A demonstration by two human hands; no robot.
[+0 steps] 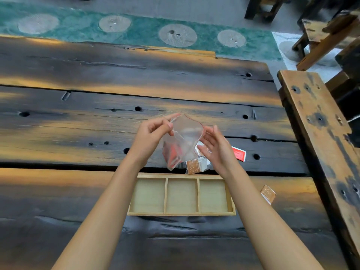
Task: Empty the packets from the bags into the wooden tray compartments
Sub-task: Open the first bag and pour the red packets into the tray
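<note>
A dark, weathered plank table (78,117) with knot holes and amber streaks fills the view. At its left half nothing lies on the boards but the person's left forearm, which reaches up from the lower edge. The left hand (151,133) is raised above the table, its thumb and fingertips pinched on the upper left lip of a clear plastic bag (184,137). The bag hangs open-mouthed between both hands, a thin red line running along its rim, and red packets (171,154) sit in its lower part, pressed toward the left corner. Below the hands, nearer the person, a light wooden tray (165,195) rests flat on the table with three compartments side by side; all three show bare wood. Just beyond the tray's far edge, under the bag, an orange-brown packet (194,166) lies among what seems to be a second crumpled clear bag, though the blur there makes this hard to tell. The right hand (216,147) is at the bag's right side, fingers spread and loosely curved, palm turned toward the bag; it touches the rim rather than clamping it. Right of that hand a red-and-white packet (238,152) lies on the table. Farther right and nearer, another orange-brown packet (268,193) lies alone beside the tray's right end, apart from it. A worn wooden bench (319,121) runs along the table's right edge.
</note>
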